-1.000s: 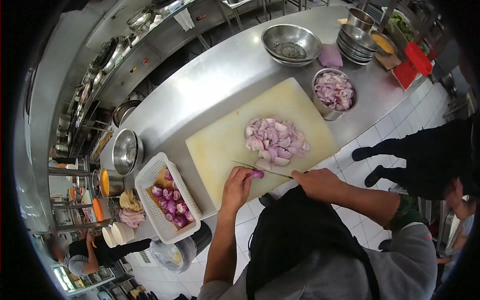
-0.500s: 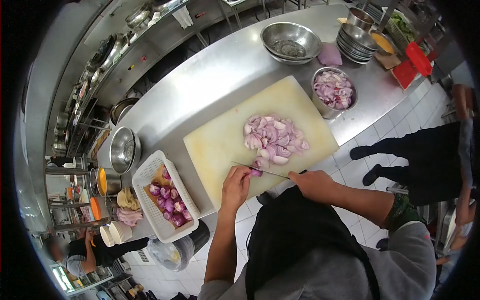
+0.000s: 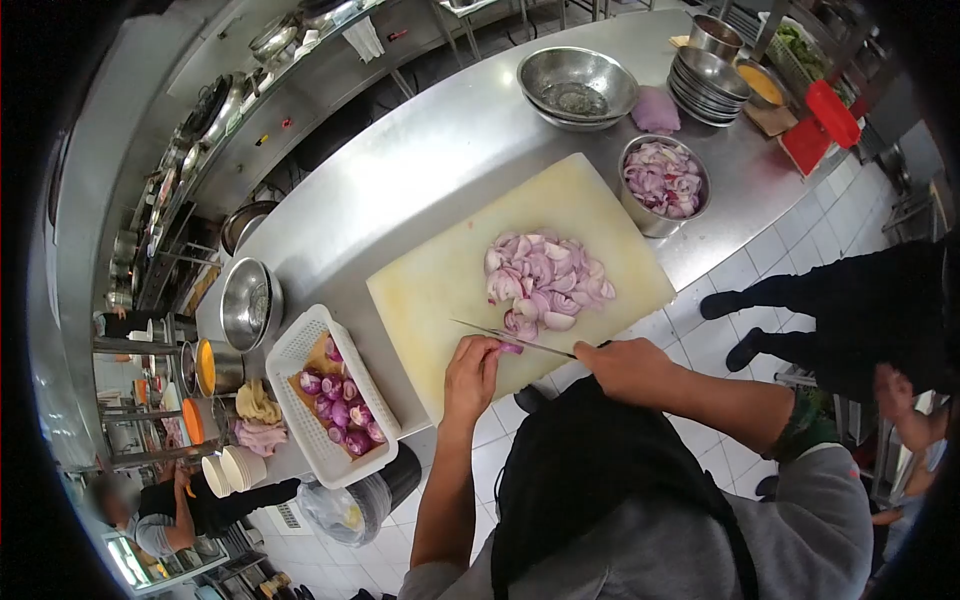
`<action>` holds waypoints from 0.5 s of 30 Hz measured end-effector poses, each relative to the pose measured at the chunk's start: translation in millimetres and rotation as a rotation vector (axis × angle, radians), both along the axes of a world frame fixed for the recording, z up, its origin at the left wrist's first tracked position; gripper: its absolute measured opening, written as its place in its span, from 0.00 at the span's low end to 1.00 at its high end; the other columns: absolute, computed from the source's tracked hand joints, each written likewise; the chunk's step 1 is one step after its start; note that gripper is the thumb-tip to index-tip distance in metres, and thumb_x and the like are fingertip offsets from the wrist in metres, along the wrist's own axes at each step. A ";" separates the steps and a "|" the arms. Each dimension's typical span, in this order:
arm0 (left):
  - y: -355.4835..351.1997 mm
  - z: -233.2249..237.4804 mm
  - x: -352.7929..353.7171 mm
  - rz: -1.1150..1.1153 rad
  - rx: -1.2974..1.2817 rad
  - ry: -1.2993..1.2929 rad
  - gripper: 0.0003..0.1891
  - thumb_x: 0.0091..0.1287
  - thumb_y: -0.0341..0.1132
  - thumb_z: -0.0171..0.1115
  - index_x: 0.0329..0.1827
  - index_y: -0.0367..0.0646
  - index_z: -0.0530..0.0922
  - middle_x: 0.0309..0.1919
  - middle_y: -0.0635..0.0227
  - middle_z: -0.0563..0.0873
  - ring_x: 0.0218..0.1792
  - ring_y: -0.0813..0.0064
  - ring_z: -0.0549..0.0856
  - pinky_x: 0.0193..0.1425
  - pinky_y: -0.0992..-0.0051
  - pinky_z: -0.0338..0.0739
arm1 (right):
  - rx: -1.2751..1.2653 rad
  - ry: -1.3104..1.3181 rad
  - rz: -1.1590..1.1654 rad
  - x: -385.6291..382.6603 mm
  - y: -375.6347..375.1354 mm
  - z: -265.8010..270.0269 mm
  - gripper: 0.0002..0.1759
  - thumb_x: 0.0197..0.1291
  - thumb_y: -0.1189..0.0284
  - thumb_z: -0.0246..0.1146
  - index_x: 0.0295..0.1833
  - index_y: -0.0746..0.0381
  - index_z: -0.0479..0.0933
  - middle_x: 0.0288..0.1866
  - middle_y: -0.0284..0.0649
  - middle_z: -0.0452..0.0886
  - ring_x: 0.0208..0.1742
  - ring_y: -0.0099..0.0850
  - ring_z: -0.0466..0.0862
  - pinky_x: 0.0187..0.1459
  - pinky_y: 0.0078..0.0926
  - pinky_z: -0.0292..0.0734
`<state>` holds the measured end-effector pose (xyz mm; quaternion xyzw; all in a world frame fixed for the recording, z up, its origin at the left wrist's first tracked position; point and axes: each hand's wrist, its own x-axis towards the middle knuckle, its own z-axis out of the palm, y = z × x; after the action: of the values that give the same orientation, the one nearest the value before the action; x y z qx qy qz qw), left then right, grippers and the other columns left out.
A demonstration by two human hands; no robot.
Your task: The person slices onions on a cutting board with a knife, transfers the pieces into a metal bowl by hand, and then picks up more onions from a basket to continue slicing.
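My right hand (image 3: 622, 371) is closed around the handle of a knife (image 3: 525, 339). Its blade points left, across the near edge of a pale cutting board (image 3: 420, 290). Curled at the blade, my left hand (image 3: 471, 376) grips a small piece of purple onion (image 3: 511, 348), partly covered by fingers and knife. Just beyond the blade lies a heap of sliced onion (image 3: 550, 275) on the board. To the left, a white plastic basket (image 3: 290, 350) holds several whole peeled purple onions (image 3: 340, 412).
A metal pot (image 3: 640, 215) of sliced onion stands by the board's far right corner. Behind it are metal bowls (image 3: 577, 85), a purple cloth (image 3: 656, 109) and stacked bowls (image 3: 708, 85). Another metal bowl (image 3: 246, 303) sits left. People stand at right (image 3: 860, 320) and lower left (image 3: 165, 510).
The knife has shifted slightly left over the onion piece, its tip now farther past my left fingers. My left hand stays nearly in place. At right, another person's hand has moved.
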<state>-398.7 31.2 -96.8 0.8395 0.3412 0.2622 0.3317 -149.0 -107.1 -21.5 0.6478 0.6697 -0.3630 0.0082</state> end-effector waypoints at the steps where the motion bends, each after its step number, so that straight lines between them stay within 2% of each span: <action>1: -1.6 -0.9 -1.2 0.005 -0.001 0.002 0.06 0.69 0.21 0.66 0.47 0.38 0.82 0.43 0.56 0.86 0.44 0.53 0.87 0.49 0.64 0.83 | -0.045 -0.014 0.012 1.4 -3.0 13.1 0.23 0.67 0.76 0.56 0.67 0.63 0.69 0.39 0.56 0.88 0.41 0.56 0.90 0.42 0.56 0.83; 2: -3.1 -1.7 -2.5 0.009 -0.008 -0.003 0.06 0.69 0.22 0.66 0.47 0.38 0.82 0.44 0.56 0.86 0.44 0.53 0.87 0.49 0.64 0.83 | -0.092 -0.026 0.020 1.4 -6.0 18.9 0.22 0.67 0.76 0.56 0.67 0.63 0.69 0.39 0.56 0.88 0.41 0.57 0.90 0.42 0.56 0.83; 8: -2.3 -0.5 -0.2 0.014 0.007 -0.028 0.05 0.70 0.22 0.66 0.46 0.38 0.83 0.44 0.55 0.86 0.44 0.54 0.87 0.48 0.64 0.83 | 0.081 0.026 -0.018 -2.8 -2.4 -30.5 0.24 0.68 0.75 0.56 0.69 0.63 0.68 0.39 0.55 0.88 0.42 0.56 0.90 0.41 0.57 0.83; 11: -3.6 -3.1 -2.0 0.029 -0.004 -0.014 0.05 0.69 0.22 0.65 0.46 0.37 0.83 0.44 0.55 0.86 0.44 0.54 0.87 0.48 0.64 0.83 | -0.025 -0.002 -0.006 -2.3 -3.7 10.3 0.25 0.68 0.75 0.56 0.70 0.62 0.69 0.39 0.55 0.88 0.42 0.55 0.90 0.42 0.56 0.84; 15: -5.1 -3.5 -0.1 0.041 0.006 -0.028 0.06 0.69 0.22 0.65 0.46 0.37 0.83 0.44 0.56 0.86 0.44 0.55 0.88 0.48 0.64 0.83 | -0.033 -0.017 -0.017 -4.0 -15.3 2.9 0.22 0.68 0.75 0.56 0.67 0.62 0.69 0.39 0.55 0.88 0.42 0.55 0.90 0.42 0.57 0.84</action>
<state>-398.8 26.1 -100.4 0.8297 0.3529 0.2814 0.3285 -153.0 -122.3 -18.7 0.6562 0.6580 -0.3686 0.0216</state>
